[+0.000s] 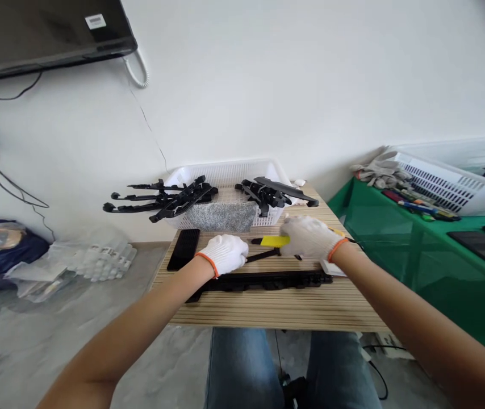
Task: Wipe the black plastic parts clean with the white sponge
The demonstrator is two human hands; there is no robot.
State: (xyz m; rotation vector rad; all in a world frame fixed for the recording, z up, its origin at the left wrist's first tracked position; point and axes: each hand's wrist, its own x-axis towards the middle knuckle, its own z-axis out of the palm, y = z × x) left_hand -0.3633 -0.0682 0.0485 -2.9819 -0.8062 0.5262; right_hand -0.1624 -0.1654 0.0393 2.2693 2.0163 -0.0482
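My left hand (226, 254), in a white knit glove with an orange cuff, is closed on one end of a slim black plastic strip (263, 255). My right hand (308, 237), gloved alike and slightly blurred, is curled at the strip's other end; what its fingers hold is hidden. By its fingertips is a yellow tool with a black tip (272, 241); whether the hand touches it I cannot tell. Below both hands a long black plastic part (263, 280) lies across the striped wooden table (285, 312).
Behind my hands stands a white basket (225, 170) with black plastic parts (178, 199) sticking out and a grey fabric piece (223, 217) on its front. A black phone (183, 250) lies left. To the right, a green-covered table (396, 238) holds another white basket (438, 179), pens and gloves.
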